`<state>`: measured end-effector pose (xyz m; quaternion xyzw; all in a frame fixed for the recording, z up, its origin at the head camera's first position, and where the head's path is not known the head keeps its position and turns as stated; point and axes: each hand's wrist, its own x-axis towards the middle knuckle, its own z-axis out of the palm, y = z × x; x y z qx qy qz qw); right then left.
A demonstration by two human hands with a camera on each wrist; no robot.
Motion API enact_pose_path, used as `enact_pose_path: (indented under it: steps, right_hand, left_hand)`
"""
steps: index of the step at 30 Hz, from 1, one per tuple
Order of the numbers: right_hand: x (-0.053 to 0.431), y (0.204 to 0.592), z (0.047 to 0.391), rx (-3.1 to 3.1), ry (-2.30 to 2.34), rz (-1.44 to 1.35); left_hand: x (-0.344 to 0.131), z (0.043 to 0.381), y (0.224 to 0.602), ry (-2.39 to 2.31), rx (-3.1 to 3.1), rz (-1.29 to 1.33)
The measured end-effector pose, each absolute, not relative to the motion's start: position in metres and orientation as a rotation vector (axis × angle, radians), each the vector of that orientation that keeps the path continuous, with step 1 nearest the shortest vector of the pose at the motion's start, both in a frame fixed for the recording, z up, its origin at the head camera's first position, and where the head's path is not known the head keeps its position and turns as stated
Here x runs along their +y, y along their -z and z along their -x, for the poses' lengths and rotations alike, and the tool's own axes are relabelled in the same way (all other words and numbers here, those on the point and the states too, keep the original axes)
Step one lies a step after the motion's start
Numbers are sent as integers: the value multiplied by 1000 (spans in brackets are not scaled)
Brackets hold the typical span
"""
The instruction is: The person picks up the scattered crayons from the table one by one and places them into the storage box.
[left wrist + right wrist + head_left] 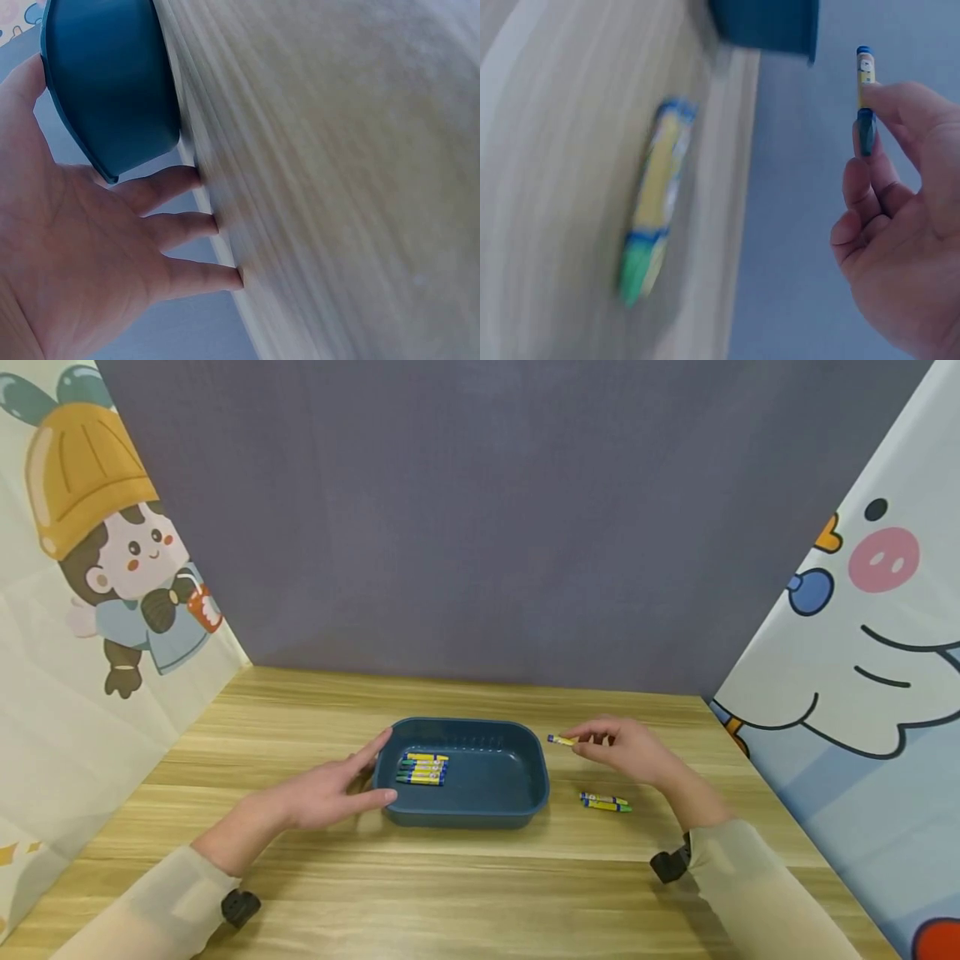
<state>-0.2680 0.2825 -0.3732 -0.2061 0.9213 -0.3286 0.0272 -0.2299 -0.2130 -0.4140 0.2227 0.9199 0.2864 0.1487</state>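
My right hand point(626, 747) pinches a crayon point(865, 101) between thumb and fingers, just right of the blue plastic box point(465, 820). Yellow paper with blue bands wraps this crayon, and its tip looks dark green in the right wrist view. The left hand point(322, 789) spreads its fingers around the box's left end. Its thumb touches the rim, and in the left wrist view the other straight fingers reach down to the table. Inside the box, at the left, several crayons point(423, 769) lie side by side.
Two more crayons point(606, 802), one green-tipped and one yellow-tipped, lie together on the wooden table point(450, 893) below the right hand. A grey panel point(480, 527) stands behind the table. Printed cartoon sheets flank it on the left point(45, 610) and right point(787, 693).
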Motion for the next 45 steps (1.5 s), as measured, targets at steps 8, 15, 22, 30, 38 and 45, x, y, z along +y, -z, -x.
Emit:
enact_pose_path:
  steps: [8,15,22,30,38,45]
  right_hand:
    - [230,359,268,2781,1083,779]
    - [180,359,269,2658,1079,888]
    - [134,377,268,2640,978,919]
    - [95,399,271,2686,882,902]
    - [75,408,276,2674,856,891]
    - [70,415,280,2707,781,959]
  left_hand:
    - [-212,231,413,-826,2642,-661]
    - [-211,230,411,-829,2637,-668]
    - [-211,230,412,-823,2640,-668]
    - [-211,231,412,-818,2635,-667]
    - [-211,230,411,-801,2655,-666]
    - [-213,230,410,-815,2655,-679]
